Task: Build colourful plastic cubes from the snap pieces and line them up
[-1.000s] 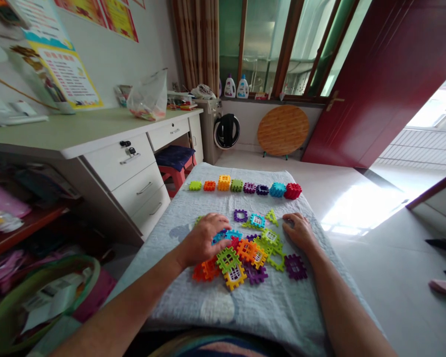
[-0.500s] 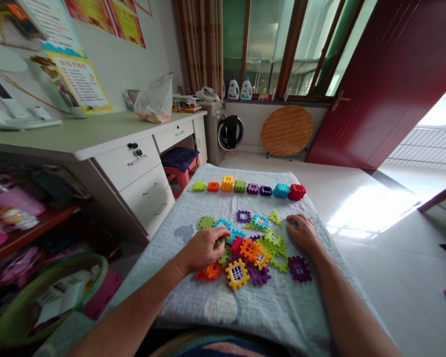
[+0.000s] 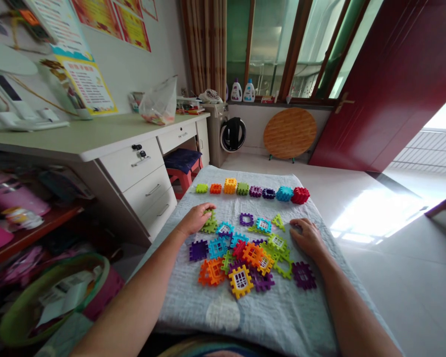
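Left hand [image 3: 197, 219]: grip narrow, thumb and fingers pinched on a green square piece [image 3: 210, 214], held at the far left of the pile, just over or touching another green square piece [image 3: 209, 226]; exact contact can't be told. Right hand [image 3: 309, 234]: grip loose, palm down on the cloth, fingers partly spread and lightly bent, right of the pile. Nearest to it: a lime triangle piece [image 3: 278, 222], just beside the fingertips, and a purple square piece [image 3: 304, 275], nearer the body.

Pile lies mid-counter between both hands, pieces overlapping: orange pieces [image 3: 211, 272], yellow window piece [image 3: 241, 281], blue piece [image 3: 218, 247], red piece [image 3: 239, 249]. Dark purple square [image 3: 198, 251] flat at the pile's left edge. Counter [image 3: 275, 317] covered with a pale blue cloth.

Beyond the pile, row of stacks sorted by color, left to right: lime stack [image 3: 201, 188], orange, yellow, green, purple, dark purple, blue, red stack [image 3: 301, 195].

Containers: clear plastic bag [image 3: 163, 96] on the desk [image 3: 107, 130], colored bits at the bottom, too small to tell. Green tub [image 3: 13, 325] lower left, white packaging [image 3: 65, 297] inside. Washing machine [image 3: 216, 130] door ajar, dark cloth [image 3: 233, 134] draped over it.
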`<state>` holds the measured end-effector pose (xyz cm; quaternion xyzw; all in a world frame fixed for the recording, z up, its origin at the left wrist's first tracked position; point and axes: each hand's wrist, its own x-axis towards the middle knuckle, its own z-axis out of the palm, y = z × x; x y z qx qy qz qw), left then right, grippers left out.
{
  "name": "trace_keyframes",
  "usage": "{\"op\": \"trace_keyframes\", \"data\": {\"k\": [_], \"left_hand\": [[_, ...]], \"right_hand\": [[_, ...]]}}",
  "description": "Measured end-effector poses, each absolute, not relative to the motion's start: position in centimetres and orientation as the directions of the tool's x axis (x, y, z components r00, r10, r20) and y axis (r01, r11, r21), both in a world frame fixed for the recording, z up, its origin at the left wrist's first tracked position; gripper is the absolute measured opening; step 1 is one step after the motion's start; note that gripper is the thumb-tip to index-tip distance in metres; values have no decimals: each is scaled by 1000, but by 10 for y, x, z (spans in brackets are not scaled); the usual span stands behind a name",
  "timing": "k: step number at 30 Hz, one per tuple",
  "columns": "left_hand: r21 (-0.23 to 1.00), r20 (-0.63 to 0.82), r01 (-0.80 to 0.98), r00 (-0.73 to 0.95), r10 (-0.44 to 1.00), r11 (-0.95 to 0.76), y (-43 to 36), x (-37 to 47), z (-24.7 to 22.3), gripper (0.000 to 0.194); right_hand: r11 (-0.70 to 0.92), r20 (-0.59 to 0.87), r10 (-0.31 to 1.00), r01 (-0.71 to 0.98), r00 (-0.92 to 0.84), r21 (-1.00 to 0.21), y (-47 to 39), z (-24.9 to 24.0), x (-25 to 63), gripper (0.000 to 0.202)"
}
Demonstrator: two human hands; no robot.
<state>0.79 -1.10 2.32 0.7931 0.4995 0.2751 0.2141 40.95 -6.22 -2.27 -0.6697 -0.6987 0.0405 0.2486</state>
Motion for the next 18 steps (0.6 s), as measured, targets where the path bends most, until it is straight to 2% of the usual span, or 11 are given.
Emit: {"op": "trace_keyframes", "data": {"k": [5,10,12,15,18], "left_hand": [[568,327,711,267,906,-415,-8,-4,2,40],[656,163,653,367,916,-378,-17,-19,7,63],[675,112,639,404,908,-368,-20,-21,10,65],[729,104,591,405,908,-347,-23,-19,14,63],[751,167,540,401,901,-380,-26,-15,18,63]], "right_hand": [[94,285,958,917,23,-387,-63,-21,409,30],[91,289,957,916,29,-391,-65,-20,408,31],[95,295,955,915,27,-391,-65,-21,408,31],[103,299,954,915,20,-390,-65,-22,408,31],[102,300,954,915,21,-389,-65,-23,409,31]]}}
